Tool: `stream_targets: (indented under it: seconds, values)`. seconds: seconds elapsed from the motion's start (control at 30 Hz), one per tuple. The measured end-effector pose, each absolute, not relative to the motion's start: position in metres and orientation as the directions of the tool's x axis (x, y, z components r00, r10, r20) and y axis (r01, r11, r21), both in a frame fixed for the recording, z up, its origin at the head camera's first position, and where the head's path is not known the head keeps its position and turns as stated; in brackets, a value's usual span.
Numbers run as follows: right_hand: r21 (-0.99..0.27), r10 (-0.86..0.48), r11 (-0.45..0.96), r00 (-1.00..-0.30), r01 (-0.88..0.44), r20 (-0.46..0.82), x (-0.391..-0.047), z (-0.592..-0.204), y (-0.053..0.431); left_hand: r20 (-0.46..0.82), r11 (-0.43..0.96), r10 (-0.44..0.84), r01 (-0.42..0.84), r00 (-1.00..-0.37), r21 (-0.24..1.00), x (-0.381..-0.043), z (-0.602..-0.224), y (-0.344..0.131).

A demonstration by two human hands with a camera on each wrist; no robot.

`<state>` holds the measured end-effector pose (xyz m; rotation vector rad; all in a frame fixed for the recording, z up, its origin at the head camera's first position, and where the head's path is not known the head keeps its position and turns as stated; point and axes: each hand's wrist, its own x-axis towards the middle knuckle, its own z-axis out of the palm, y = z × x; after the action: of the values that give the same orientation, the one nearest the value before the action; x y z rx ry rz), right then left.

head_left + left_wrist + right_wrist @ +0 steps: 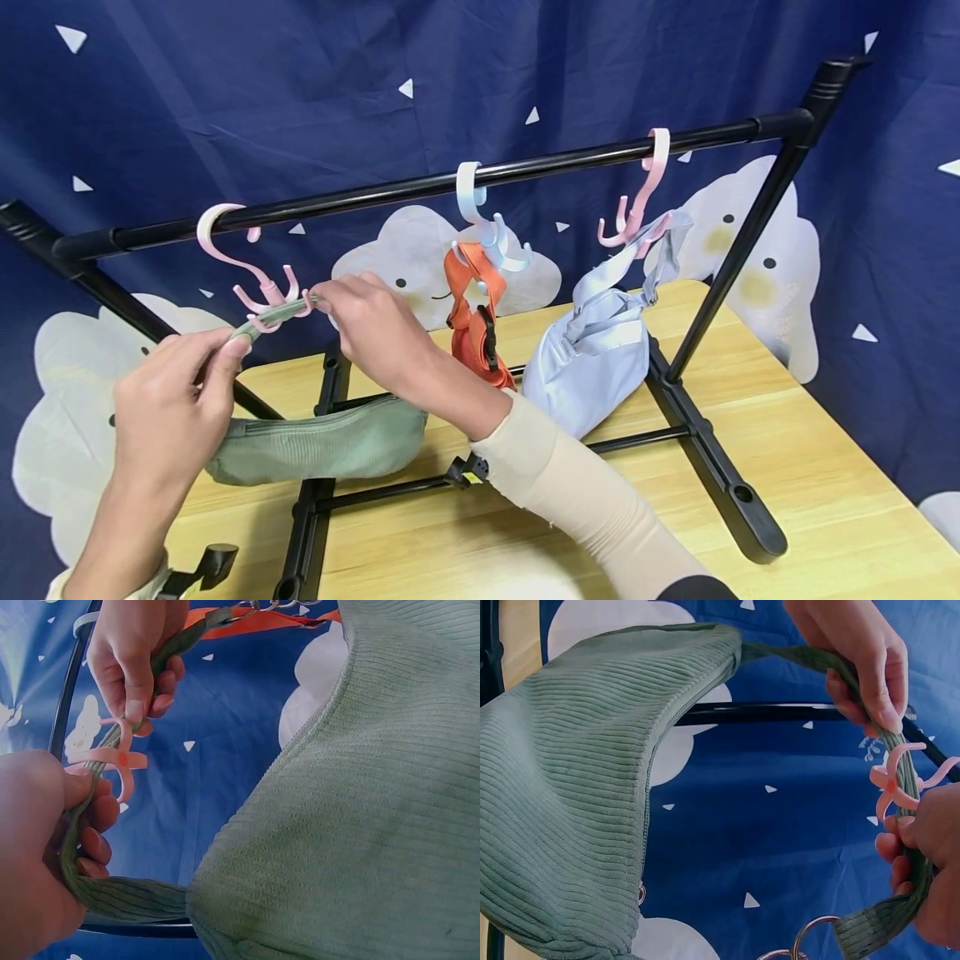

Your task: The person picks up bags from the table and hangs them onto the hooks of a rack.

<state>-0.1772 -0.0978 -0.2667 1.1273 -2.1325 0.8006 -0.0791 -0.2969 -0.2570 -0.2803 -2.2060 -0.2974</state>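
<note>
A green corduroy bag point(322, 446) hangs by its strap point(276, 315) under the left pink hook point(270, 287). My left hand point(176, 400) pinches the strap on one side of the prongs. On the other side, my right hand point(375, 325) grips the same strap between thumb and fingers. In the left wrist view the strap point(105, 754) lies across the hook's prongs point(124, 759), with both hands close by. Metal rings point(814, 930) show near the strap's end in the right wrist view.
A black rack's top bar point(360, 196) spans the view above a wooden table point(795, 450). An orange bag point(480, 333) hangs from a light blue hook point(480, 208). A pale blue bag point(588, 358) hangs from another pink hook point(648, 196). Behind is a dark blue curtain point(300, 83).
</note>
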Motion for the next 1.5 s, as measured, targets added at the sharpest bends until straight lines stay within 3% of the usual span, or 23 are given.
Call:
stream_targets:
  seconds: [0.6, 0.87, 1.13, 1.5]
  values:
    - [-0.188, -0.5, 0.459, -0.427, -0.868, 0.753, -0.172, -0.276, -0.108, 0.814, 0.933, 0.065, 0.324, -0.578, 0.156, -0.074, -0.262, -0.303]
    - [-0.146, -0.52, 0.472, -0.409, -0.869, 0.75, -0.168, -0.279, -0.112, 0.844, 0.923, 0.016, 0.333, -0.536, 0.194, -0.076, -0.269, -0.305]
    - [-0.133, -0.524, 0.502, -0.423, -0.855, 0.739, -0.165, -0.281, -0.112, 0.825, 0.926, 0.013, 0.319, -0.564, 0.204, -0.074, -0.271, -0.303]
    - [-0.106, -0.543, 0.568, -0.469, -0.816, 0.696, -0.159, -0.285, -0.11, 0.839, 0.903, -0.036, 0.342, -0.543, 0.26, -0.075, -0.276, -0.298]
